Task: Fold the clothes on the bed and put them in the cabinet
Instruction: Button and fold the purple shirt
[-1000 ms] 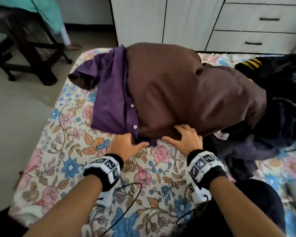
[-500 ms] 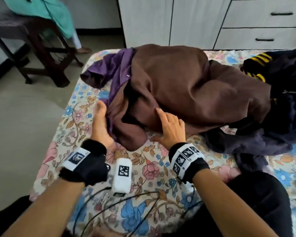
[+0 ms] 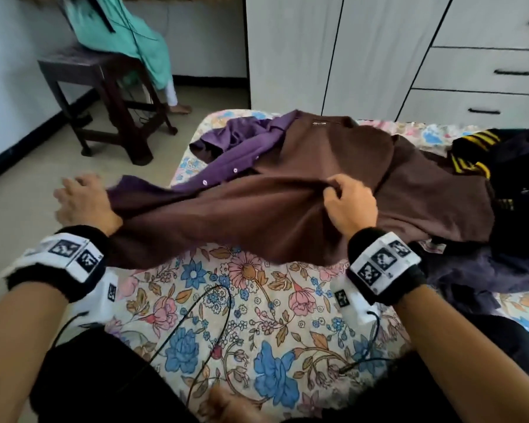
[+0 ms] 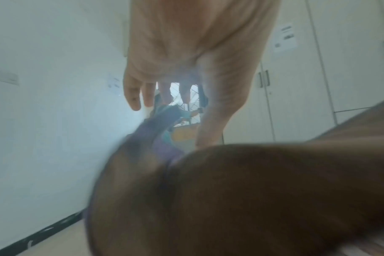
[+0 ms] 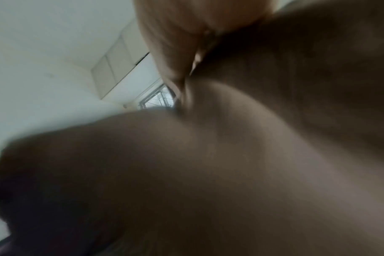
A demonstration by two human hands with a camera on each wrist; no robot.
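Observation:
A brown garment (image 3: 287,215) lies spread over the floral bed (image 3: 226,315), on top of a purple buttoned shirt (image 3: 235,148) that shows at its left. My right hand (image 3: 348,203) pinches a raised fold in the middle of the brown garment. My left hand (image 3: 83,203) is out past the bed's left edge, blurred. In the left wrist view its fingers (image 4: 131,97) are straight and spread, while the brown cloth (image 4: 252,199) hangs taut below the palm and hides the thumb tip. In the right wrist view, brown cloth (image 5: 230,164) fills the frame under my right hand (image 5: 171,34).
A heap of dark clothes (image 3: 516,184), one with yellow stripes (image 3: 471,154), covers the bed's right side. White cabinet doors (image 3: 379,56) and drawers (image 3: 486,71) stand beyond the bed. A person in teal (image 3: 129,35) sits on a dark stool (image 3: 104,96) at the left. Cables (image 3: 196,331) trail over the sheet.
The brown garment has been pulled wide and flatter across the bed. My left hand swung out left beyond the bed edge. My right hand went from lying flat to pinching a fold.

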